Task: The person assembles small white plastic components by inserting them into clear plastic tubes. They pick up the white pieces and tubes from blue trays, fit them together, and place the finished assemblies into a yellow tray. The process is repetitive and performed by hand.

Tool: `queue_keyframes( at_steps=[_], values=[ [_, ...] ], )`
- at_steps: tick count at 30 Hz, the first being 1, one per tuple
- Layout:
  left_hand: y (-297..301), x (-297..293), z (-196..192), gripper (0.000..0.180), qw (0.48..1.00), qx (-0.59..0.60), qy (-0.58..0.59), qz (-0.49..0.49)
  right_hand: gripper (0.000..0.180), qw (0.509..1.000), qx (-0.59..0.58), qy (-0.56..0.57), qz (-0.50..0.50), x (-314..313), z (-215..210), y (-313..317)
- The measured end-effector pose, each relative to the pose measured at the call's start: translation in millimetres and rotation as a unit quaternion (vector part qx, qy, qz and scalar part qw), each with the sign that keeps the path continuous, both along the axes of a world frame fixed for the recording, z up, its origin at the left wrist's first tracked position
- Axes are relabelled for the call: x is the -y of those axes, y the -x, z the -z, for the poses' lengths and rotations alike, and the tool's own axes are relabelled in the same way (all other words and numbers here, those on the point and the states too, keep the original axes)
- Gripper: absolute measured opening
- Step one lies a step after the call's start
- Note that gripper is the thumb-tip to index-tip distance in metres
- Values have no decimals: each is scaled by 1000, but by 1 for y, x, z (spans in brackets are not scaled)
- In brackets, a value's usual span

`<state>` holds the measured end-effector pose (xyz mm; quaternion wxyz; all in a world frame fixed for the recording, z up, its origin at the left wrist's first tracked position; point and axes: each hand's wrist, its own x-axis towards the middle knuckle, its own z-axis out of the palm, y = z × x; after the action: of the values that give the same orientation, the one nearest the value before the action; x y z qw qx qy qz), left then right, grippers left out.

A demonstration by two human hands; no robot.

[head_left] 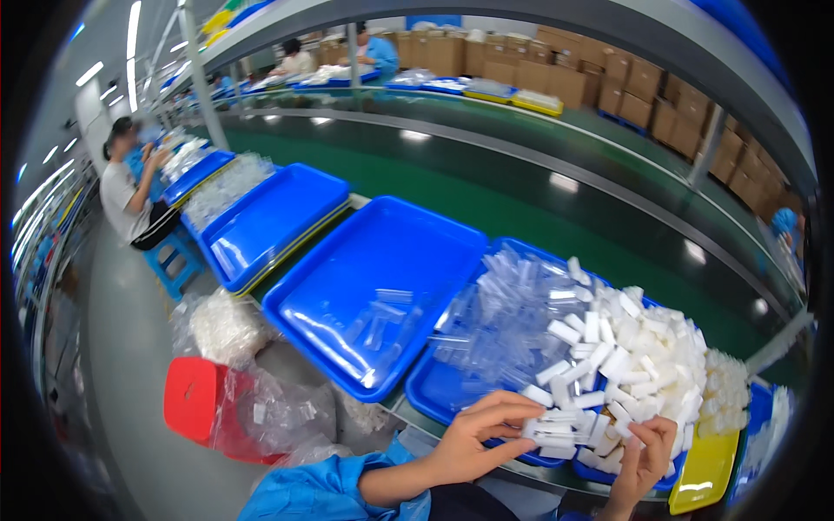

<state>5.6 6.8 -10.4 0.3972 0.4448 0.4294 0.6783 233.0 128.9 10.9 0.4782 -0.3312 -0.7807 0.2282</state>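
My left hand (pixel 486 436) grips a small row of white rectangular plastic pieces (pixel 554 427) between thumb and fingers at the near edge of the trays. To its right, my right hand (pixel 647 451) is closed, fingertips drawn together at the near side of a large heap of white plastic pieces (pixel 656 356). Whatever it pinches is too small to make out against the heap. Just beyond my left hand, many clear plastic sleeves (pixel 512 304) lie piled in a blue tray (pixel 426 386), with some white pieces mixed in along its right side.
Left of these, a blue tray (pixel 295 286) holds a few clear sleeves (pixel 378 317). More stacked trays (pixel 278 213) line the green conveyor belt (pixel 408 156). A yellow tray (pixel 708 469) sits at right. Below stand a red stool (pixel 193 399) and plastic bags (pixel 274 408). A person (pixel 130 191) sits farther left.
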Motion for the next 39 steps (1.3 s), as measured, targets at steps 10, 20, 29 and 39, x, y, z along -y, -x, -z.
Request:
queue_keyframes(
  at_steps=[10, 20, 29, 39],
  values=[
    [0, -7, -5, 49, 999, 25, -27, -26, 17, 992, -97, 77, -21, 4, -9, 6],
    [-1, -9, -2, 49, 998, -2, -52, -20, 20, 987, -119, 83, -66, 7, -12, 5],
    [0, -11, -1, 52, 999, -10, -50, -6, 25, 964, -139, 158, -163, 7, -15, 7],
    [-2, -13, 0, 51, 998, -28, -57, 23, 23, 971, -72, 121, -191, 5, -21, 15]
  ],
)
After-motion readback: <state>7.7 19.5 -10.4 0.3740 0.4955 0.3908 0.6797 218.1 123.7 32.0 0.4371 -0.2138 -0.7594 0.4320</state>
